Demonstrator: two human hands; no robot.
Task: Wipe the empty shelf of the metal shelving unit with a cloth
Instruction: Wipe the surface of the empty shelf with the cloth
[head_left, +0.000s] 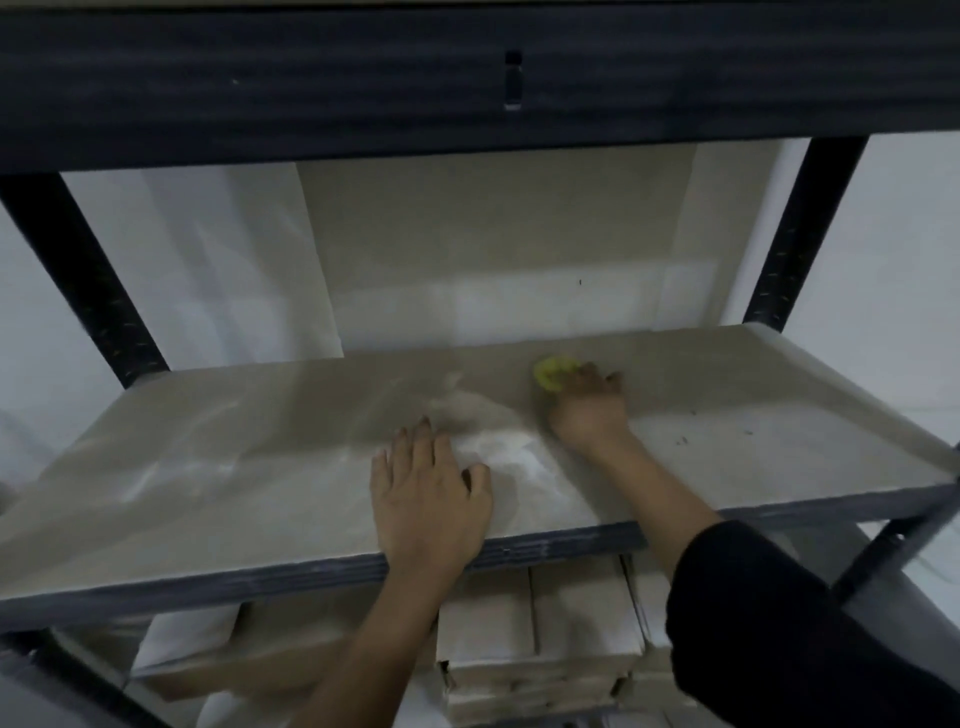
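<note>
The empty shelf (260, 457) is a pale beige board in a dark metal frame, smeared with light streaks. My right hand (589, 408) reaches deep onto it, right of centre, and grips a small yellow cloth (551, 373) pressed against the board; most of the cloth is hidden under the fingers. My left hand (428, 499) lies flat near the front edge, fingers straight and spread, palm on the board.
Dark metal uprights stand at the left (83, 280) and right (805, 234), with a dark beam (467, 83) close overhead. Cardboard boxes (540, 649) are stacked on the level below. A white wall lies behind. Small dark specks (685, 440) dot the shelf's right part.
</note>
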